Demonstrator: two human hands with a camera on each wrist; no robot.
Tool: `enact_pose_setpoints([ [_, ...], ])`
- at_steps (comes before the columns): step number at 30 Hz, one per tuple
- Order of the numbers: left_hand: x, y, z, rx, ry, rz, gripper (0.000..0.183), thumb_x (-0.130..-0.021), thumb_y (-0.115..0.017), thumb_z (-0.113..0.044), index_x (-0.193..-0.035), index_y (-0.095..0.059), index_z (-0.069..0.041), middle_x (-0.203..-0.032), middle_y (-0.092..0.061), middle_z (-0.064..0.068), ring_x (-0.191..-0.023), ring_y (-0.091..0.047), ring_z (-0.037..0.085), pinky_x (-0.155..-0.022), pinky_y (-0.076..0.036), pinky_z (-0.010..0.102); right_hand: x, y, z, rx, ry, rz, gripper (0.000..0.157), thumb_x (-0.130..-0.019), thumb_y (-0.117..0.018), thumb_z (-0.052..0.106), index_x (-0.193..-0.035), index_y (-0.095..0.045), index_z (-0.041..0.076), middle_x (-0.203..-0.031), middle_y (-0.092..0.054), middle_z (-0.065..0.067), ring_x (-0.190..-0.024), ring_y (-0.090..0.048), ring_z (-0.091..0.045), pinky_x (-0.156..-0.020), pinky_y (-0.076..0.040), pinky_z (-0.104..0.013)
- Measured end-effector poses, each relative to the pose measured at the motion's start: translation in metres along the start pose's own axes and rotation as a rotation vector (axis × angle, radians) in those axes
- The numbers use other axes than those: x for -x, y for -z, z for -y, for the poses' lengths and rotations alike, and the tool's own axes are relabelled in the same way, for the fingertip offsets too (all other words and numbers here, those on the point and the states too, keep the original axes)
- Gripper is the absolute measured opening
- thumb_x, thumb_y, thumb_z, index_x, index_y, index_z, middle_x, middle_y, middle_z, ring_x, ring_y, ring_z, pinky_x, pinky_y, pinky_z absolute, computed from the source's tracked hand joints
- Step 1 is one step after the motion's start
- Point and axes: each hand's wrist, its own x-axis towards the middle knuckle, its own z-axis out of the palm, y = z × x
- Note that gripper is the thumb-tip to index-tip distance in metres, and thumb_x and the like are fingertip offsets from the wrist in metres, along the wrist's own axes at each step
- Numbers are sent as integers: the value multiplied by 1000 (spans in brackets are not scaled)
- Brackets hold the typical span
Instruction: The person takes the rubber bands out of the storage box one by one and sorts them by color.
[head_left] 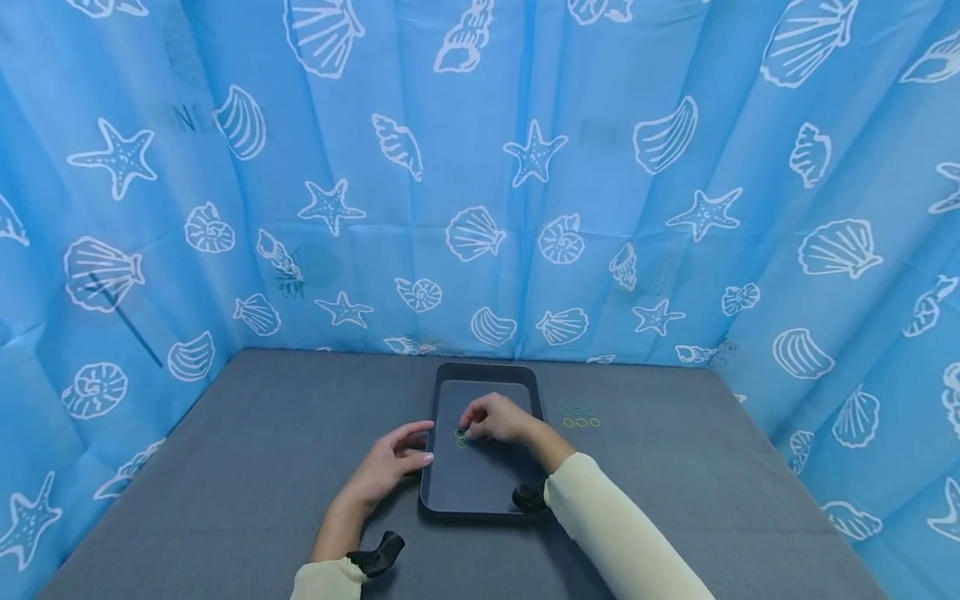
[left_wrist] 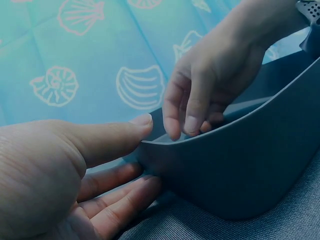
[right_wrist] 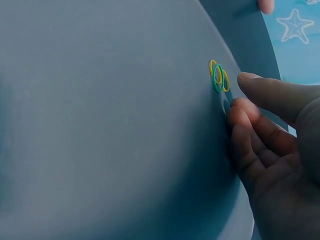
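Note:
A dark grey rectangular tray (head_left: 487, 492) lies on the table. My left hand (head_left: 392, 458) is at its left side, the thumb (left_wrist: 135, 129) at the rim and the other fingers (left_wrist: 132, 197) against the outer wall. My right hand (head_left: 497, 418) is inside the tray, close over its floor. There, thin yellow and green rings (right_wrist: 218, 77) lie overlapping just beyond my right fingertips. In the right wrist view the right thumb (right_wrist: 265, 92) and index finger stand apart, with the fingers loosely bent. A bluish curve shows by the index fingertip, too faint to identify.
Right of the tray, yellow rings (head_left: 582, 422) lie in a row on the grey tablecloth (head_left: 660, 467), with a row of green rings (head_left: 577, 411) behind them. A blue shell-print curtain (head_left: 480, 183) hangs around the table. Each wrist wears a black device (head_left: 378, 554).

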Motion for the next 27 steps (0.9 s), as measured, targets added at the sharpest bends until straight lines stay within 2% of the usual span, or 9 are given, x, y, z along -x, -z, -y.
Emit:
enact_pose_setpoints([
  [9, 0, 0, -1, 2, -7, 7, 49, -93, -68, -16, -139, -53, -10, -134, -52, 21, -103, -62, 26, -89, -50, 46, -4, -2, 4, 106, 12, 25, 5, -87, -71, 4, -86, -72, 9, -76, -65, 4, -70, -57, -11, -65, -47, -27],
  [16, 1, 1, 0, 7, -14, 20, 50, -93, -67, -15, -140, -51, -9, -136, -50, 22, -106, -62, 28, -90, -50, 46, -6, -5, 5, 200, -2, 46, 7, -85, -73, 5, -81, -71, 10, -74, -63, 6, -67, -55, -10, -63, -45, -26],
  [21, 1, 1, 0, 7, -20, 24, 50, -93, -67, -14, -140, -51, -9, -137, -49, 23, -107, -61, 28, -90, -50, 45, -7, -5, 8, 228, -29, 59, 6, -85, -74, 6, -80, -71, 8, -72, -62, 6, -66, -54, -10, -62, -44, -25],
  [27, 2, 1, 0, 6, -21, 18, 50, -93, -67, -14, -140, -51, -9, -136, -50, 22, -106, -61, 28, -90, -50, 46, -8, -6, 8, 239, -32, 65, 13, -88, -71, 8, -76, -69, 12, -71, -62, 6, -65, -54, -10, -62, -43, -25],
])
